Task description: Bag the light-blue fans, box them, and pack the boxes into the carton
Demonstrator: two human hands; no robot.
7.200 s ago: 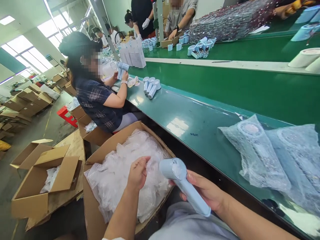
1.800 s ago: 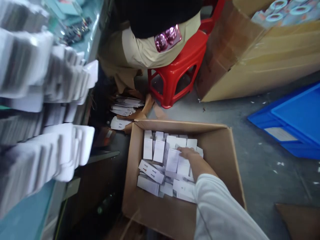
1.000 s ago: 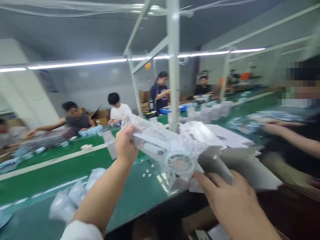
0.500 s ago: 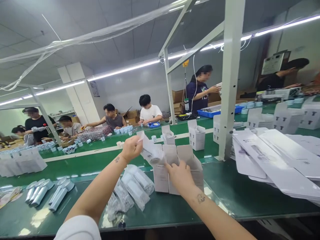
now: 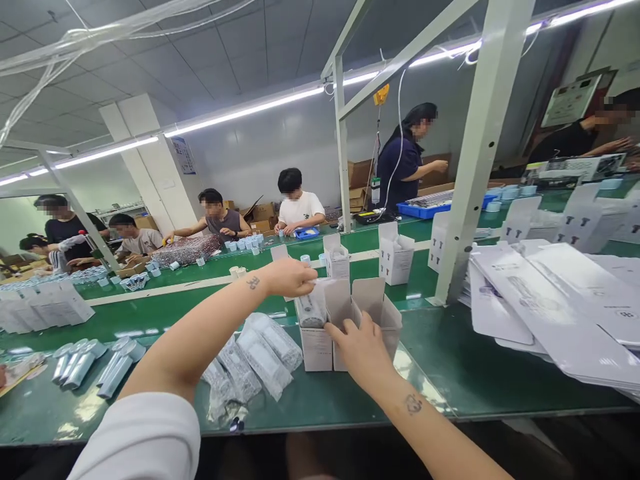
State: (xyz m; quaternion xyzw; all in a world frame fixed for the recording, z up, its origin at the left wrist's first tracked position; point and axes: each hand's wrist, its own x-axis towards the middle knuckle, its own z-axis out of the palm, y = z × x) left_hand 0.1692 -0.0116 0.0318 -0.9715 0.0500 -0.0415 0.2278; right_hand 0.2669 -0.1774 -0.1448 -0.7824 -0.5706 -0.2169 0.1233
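Observation:
My left hand [image 5: 295,277] is closed on the upper end of a clear plastic bag. The bagged device [image 5: 313,312] hangs from it, its lower part inside the leftmost open white box [image 5: 317,350]. My right hand [image 5: 361,340] lies over the front of the neighbouring middle box [image 5: 345,308], with its fingers hooked on the rim and the thumb side near the left box. A third open box [image 5: 376,303] stands to the right, flap raised. Several bagged light-blue devices [image 5: 265,357] lie to the left of the boxes.
Unbagged light-blue devices [image 5: 79,363] lie further left. A stack of flat white cartons [image 5: 540,313] is on the right, beside a white post [image 5: 483,160]. More open boxes [image 5: 396,257] stand on the green conveyor [image 5: 200,303]. Several co-workers sit or stand across the line.
My left hand has moved right, over the leftmost box, and the bagged device has gone from slanted to more upright in its opening. My right hand stays on the boxes. The view has shifted slightly.

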